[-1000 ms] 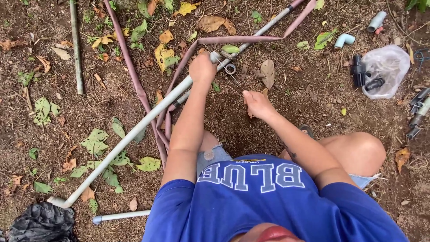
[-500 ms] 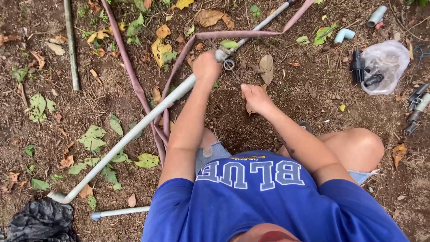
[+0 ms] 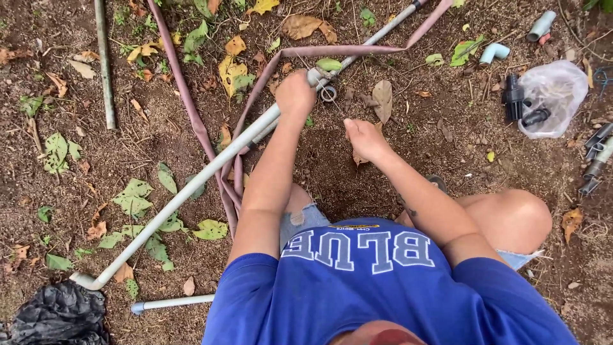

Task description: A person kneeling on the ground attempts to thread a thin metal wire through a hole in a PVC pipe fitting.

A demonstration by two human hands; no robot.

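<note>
Grey plastic pipe (image 3: 191, 185) lies slantwise across the soil, left hand (image 3: 295, 94) with fingers wrapped tight near its far joint. It looks light, stiff, dusty-slick; best gripped mid-shaft. Right hand (image 3: 363, 137) rests loosely curled on dirt, holding nothing. Pink hose (image 3: 191, 115) crosses beneath.

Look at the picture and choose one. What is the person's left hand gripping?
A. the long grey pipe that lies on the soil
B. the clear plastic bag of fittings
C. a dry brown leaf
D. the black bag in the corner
A: the left hand is closed around the long grey pipe, near the metal ring, while the right hand rests on the soil beside it.
</note>
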